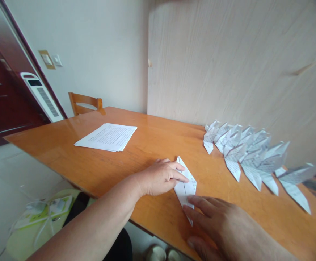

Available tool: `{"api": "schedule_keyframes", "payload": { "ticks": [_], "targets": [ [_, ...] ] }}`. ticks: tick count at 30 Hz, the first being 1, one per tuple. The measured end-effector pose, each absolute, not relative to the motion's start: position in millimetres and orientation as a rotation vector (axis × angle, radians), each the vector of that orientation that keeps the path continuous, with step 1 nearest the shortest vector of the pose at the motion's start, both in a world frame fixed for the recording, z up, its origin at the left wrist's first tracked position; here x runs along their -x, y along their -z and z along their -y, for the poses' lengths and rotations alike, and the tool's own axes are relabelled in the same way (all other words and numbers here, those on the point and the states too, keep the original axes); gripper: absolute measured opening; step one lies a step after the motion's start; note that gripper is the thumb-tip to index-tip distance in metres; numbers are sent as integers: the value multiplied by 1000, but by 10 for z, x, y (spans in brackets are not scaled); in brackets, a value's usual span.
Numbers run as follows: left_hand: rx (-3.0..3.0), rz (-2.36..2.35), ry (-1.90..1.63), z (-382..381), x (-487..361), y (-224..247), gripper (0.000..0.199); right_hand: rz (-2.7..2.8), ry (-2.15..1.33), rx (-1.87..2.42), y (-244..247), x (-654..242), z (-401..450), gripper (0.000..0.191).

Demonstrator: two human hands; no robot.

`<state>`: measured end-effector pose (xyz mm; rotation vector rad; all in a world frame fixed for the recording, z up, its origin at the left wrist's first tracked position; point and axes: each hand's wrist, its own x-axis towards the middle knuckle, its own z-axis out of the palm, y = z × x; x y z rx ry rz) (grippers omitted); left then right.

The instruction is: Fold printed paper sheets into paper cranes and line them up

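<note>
A folded white paper (pixel 186 187), long and pointed at both ends with a seam down its middle, lies flat on the wooden table (pixel 158 139) near the front edge. My left hand (pixel 164 176) rests on its upper part, fingers spread across the paper. Fingertips of my right hand (pixel 217 221) touch its lower right part; the fingers are apart and the thumb is off the paper. Neither hand grips anything. Several folded paper pieces (pixel 258 156) with raised flaps stand in rows at the right.
A stack of printed sheets (pixel 107 137) lies on the table's left part. Behind the table are a wooden chair (pixel 85 101) and a light wood panel (pixel 228 65). A green stool (pixel 19 243) with a power strip (pixel 45 212) is at the lower left.
</note>
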<state>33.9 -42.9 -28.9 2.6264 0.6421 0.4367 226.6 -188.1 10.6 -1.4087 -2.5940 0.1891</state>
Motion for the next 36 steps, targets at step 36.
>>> {"api": "schedule_keyframes", "payload": {
  "ticks": [36],
  "targets": [
    [-2663,-645,-331,399,-377,289,42,2626,-203,1307,-60,-2251,1793,43]
  ]
}}
